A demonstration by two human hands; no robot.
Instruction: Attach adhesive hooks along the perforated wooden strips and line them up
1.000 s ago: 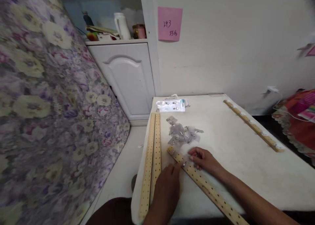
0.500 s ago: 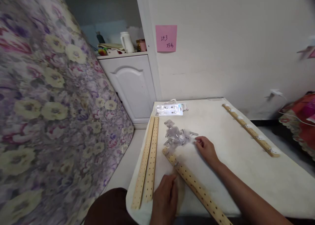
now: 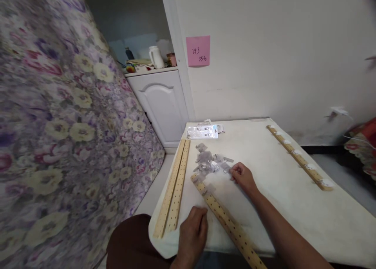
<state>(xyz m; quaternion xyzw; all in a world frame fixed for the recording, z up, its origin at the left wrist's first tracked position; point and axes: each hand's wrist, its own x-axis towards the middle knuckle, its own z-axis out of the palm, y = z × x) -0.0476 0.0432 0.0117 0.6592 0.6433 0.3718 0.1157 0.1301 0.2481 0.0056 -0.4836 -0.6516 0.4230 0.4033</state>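
A perforated wooden strip (image 3: 225, 218) lies slanted across the near part of the white table (image 3: 282, 198). My left hand (image 3: 192, 235) rests on the table just left of that strip, fingers curled with nothing visible in them. My right hand (image 3: 242, 177) reaches to the edge of a heap of small clear hook packets (image 3: 210, 161), its fingertips pinched together at one packet; I cannot tell whether it grips it. The top end of the slanted strip touches the heap.
Two more perforated strips (image 3: 173, 188) lie side by side along the table's left edge. Another strip with white hooks (image 3: 298, 157) runs along the far right. A blister pack (image 3: 202, 131) sits at the back. A flowered mattress (image 3: 58, 124) leans at left, near a white cabinet (image 3: 161, 104).
My right hand left the slanted strip and moved up to the packet heap. My left hand slid back toward the table's near edge. The camera view shifted.
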